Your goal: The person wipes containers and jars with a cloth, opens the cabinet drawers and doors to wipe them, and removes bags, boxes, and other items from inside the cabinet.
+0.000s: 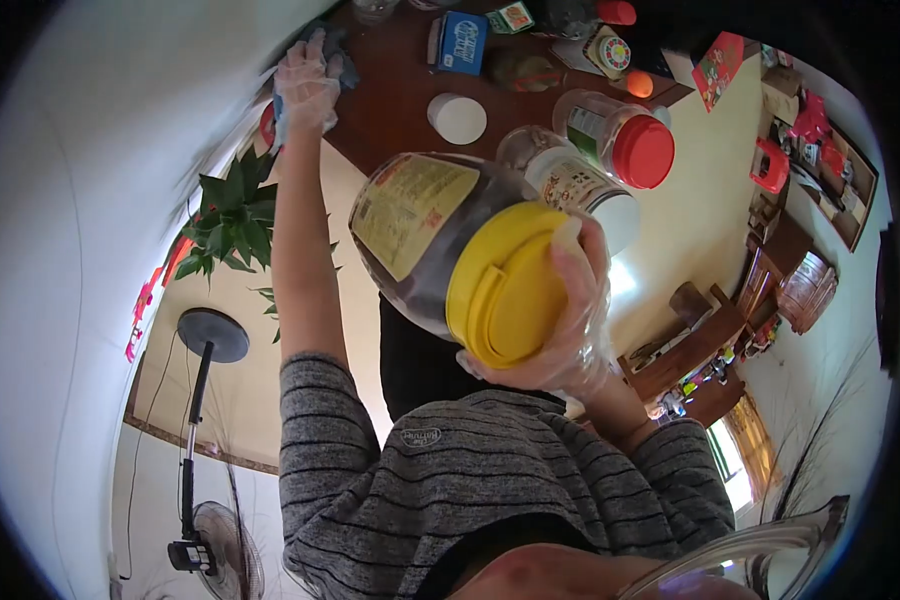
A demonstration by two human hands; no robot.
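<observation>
My right hand (570, 330), in a clear plastic glove, grips a big jar (415, 215) by its yellow lid (510, 290). The jar is tilted, its dark body and yellowish label pointing away from me. Far off at the upper left, my left hand (308, 85), also gloved, is on a grey-blue cloth (345, 65) at the table's edge. Its fingers bend over the cloth, which bunches out beside them. Beyond the held jar stand a clear jar with a white lid (615, 222) and one with a red lid (643, 152).
The dark table (380, 110) carries a round white lid (457, 118), a blue box (462, 43), a dark bottle (520, 70) and other containers. A leafy plant (235, 215) and a standing fan (225, 545) are on the left. Wooden furniture (690, 350) stands on the right.
</observation>
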